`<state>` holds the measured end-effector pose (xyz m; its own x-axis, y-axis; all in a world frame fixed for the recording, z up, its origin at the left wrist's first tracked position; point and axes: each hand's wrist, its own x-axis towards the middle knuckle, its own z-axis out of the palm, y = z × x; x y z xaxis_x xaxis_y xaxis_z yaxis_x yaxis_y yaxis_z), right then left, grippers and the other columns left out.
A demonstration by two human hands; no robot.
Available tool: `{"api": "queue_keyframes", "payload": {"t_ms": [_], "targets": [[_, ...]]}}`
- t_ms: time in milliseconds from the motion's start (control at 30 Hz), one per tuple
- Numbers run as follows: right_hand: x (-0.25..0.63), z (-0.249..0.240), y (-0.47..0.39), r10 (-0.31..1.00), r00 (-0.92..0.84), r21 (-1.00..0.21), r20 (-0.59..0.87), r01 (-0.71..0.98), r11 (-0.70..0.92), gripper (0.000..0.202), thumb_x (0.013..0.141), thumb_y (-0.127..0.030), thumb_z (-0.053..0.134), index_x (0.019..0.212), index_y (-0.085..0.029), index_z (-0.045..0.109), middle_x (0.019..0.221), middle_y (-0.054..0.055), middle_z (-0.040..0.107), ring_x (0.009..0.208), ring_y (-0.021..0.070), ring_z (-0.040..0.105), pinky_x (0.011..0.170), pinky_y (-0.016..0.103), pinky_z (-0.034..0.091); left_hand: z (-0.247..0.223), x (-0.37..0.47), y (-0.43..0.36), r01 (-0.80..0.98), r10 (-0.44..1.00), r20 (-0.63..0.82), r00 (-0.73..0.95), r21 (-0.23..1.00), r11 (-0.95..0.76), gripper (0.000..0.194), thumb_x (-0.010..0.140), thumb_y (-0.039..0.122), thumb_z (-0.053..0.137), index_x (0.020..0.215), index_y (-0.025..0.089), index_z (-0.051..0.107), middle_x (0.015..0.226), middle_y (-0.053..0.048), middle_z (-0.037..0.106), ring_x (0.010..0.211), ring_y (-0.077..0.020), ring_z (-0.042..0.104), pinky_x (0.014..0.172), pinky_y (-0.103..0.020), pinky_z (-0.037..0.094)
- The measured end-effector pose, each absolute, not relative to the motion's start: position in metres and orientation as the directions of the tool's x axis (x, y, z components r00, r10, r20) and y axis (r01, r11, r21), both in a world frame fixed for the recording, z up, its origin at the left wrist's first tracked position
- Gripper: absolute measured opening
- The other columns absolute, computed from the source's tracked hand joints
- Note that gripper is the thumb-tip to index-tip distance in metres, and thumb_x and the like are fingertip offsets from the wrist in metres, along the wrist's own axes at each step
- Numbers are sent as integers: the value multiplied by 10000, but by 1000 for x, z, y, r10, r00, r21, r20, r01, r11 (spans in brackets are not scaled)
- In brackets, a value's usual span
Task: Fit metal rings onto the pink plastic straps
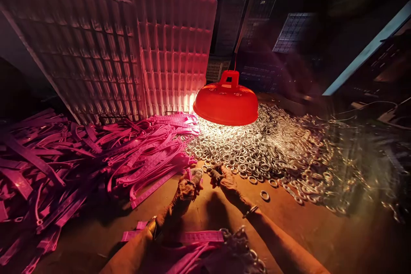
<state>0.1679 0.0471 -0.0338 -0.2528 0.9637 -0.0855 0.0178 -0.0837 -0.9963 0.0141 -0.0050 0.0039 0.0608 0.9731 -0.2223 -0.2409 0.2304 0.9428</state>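
Note:
Under the lamp's light, my left hand (pixel 189 186) is closed, with fingertips pinched near a pale metal ring (pixel 198 172). Close to its right, my right hand (pixel 224 178) has its fingers bent together by the edge of the ring pile; what it holds, if anything, is too small to tell. Pink straps (pixel 157 145) lie heaped to the left of my hands. A large pile of metal rings (pixel 247 150) spreads behind and to the right. One loose ring (pixel 265 195) rests on the brown tabletop (pixel 237 227). The two hands are slightly apart.
A red lamp (pixel 226 100) hangs low over the rings. Ribbed translucent trays (pixel 176 47) stand upright behind the straps. More pink straps (pixel 202 236) and rings (pixel 253 254) lie at the near edge. Clear plastic (pixel 362 162) is at the right.

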Motion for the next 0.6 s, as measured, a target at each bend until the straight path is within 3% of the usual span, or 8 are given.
{"api": "queue_keyframes", "payload": {"t_ms": [233,433,600], "targets": [[143,-46,43,967,-247,-992,-68,-87,-92,307,770,-484,594,807,-187,523,596,-29,508,532,109,446,516,234,365,1,13,-5,-325,955,-294,25,901,286,363,616,514,663,582,174,538,529,5,532,458,-70,387,463,-220,243],[139,-50,37,967,-251,-999,-42,-20,-48,282,764,-449,604,848,-182,575,632,-16,522,541,102,417,495,215,333,-9,14,-1,-388,939,-344,-20,868,310,303,629,462,726,570,196,594,547,1,560,495,-88,401,485,-239,229],[143,-41,27,946,-323,-996,40,66,65,231,761,-351,548,920,-201,620,662,1,553,561,117,425,480,211,345,-17,14,0,-391,897,-439,-51,836,386,360,532,490,741,566,181,559,509,21,524,426,-46,341,442,-220,189]]}}
